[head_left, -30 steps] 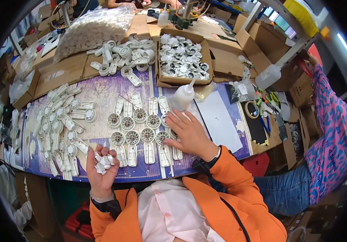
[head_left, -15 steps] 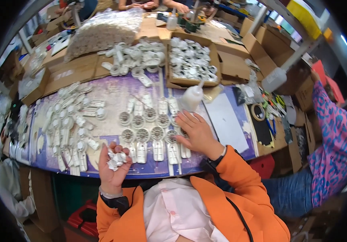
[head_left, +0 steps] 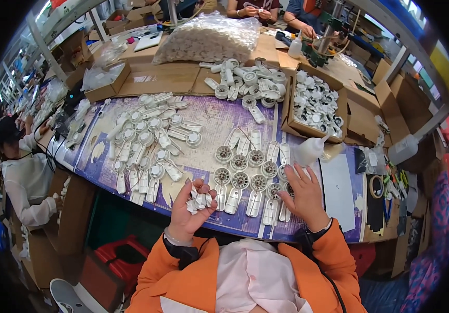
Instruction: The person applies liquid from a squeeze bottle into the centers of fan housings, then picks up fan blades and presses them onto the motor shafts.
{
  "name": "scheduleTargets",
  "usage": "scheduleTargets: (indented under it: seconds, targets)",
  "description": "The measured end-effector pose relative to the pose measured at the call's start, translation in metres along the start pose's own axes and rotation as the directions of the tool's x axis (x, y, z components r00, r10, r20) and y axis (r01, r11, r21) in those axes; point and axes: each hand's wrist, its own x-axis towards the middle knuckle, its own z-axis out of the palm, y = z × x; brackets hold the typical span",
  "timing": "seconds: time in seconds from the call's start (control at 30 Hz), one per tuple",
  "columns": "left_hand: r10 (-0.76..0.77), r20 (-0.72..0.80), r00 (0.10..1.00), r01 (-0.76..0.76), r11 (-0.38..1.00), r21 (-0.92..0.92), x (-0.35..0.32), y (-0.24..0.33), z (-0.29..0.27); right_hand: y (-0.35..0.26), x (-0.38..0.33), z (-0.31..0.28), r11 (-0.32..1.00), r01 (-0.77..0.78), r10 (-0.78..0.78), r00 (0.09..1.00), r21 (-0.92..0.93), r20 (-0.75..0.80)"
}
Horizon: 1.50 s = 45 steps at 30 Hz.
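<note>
My left hand (head_left: pixel 185 216) is cupped palm up at the table's near edge, its fingers curled round a heap of small white plastic pieces (head_left: pixel 199 202). My right hand (head_left: pixel 305 198) lies palm down with fingers spread over the right end of two rows of white plastic housings (head_left: pixel 240 180). These housings have round heads with the inside exposed and long handles. Its fingers partly cover the heads at that end. A white squeeze bottle (head_left: pixel 308 151) stands just beyond the right fingertips. To the left lies a pile of similar housings (head_left: pixel 146 136) with white round caps and thin wires.
A cardboard box (head_left: pixel 313 99) of small white parts stands behind the bottle, beside more loose housings (head_left: pixel 253 83). A large clear bag (head_left: pixel 209 39) lies farther back. White paper (head_left: pixel 338 190) and hand tools (head_left: pixel 394 188) are on the right. Other people work across the table and at left.
The whole view has swung left, so the table appears farther right. The left hand still holds the white pieces. The right hand stays spread over the right end of the rows.
</note>
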Motion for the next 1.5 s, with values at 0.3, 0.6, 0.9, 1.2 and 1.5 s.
scheduleTargets:
  seconds: [0.3, 0.6, 0.9, 1.2, 1.5]
  targets:
    - [-0.014, 0.020, 1.000, 0.014, 1.000, 0.004, 0.003, -0.006, 0.000, -0.001, -0.001, 0.012, 1.000, 0.001, -0.002, 0.999, -0.023, -0.040]
    - [-0.007, 0.063, 0.998, 0.008, 1.000, -0.021, -0.007, -0.003, -0.008, 0.006, 0.002, -0.003, 1.000, 0.022, -0.022, 0.999, -0.002, 0.024]
    - [0.032, 0.090, 0.995, -0.032, 0.999, -0.009, -0.018, 0.003, -0.014, 0.001, -0.002, 0.000, 1.000, -0.010, 0.012, 0.996, -0.013, 0.093]
    - [0.021, 0.149, 0.989, -0.015, 0.999, -0.042, -0.008, 0.006, -0.018, 0.017, 0.003, 0.005, 0.999, -0.046, 0.043, 0.977, 0.011, 0.209]
    - [0.044, 0.097, 0.994, -0.044, 0.999, -0.002, -0.007, 0.016, -0.011, 0.018, 0.002, -0.008, 0.980, -0.017, 0.039, 0.993, 0.199, -0.109]
